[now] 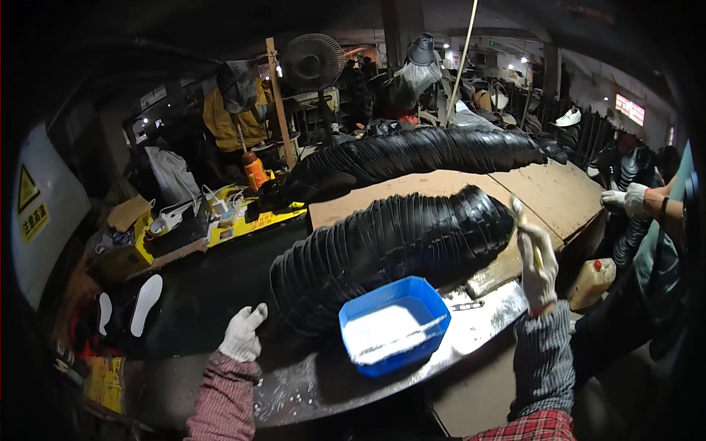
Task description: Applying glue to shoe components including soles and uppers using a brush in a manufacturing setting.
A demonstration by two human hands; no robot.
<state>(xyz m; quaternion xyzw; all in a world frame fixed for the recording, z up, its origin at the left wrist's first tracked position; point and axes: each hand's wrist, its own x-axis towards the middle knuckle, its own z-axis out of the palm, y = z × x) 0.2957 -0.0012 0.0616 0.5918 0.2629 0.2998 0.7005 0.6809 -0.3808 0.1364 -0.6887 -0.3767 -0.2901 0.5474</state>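
Left hand [243, 332], white glove, loosely curled and holding nothing, rests on the dark table [309, 386] touching the near end of a long row of overlapped black soles [390, 246]. Right hand [537, 266], gloved, is closed around a brush [518, 209] at the row's far end. Blue tray [395, 323] with white glue sits just beside the row, between both hands. Another person's gloved hand [624, 198] at right.
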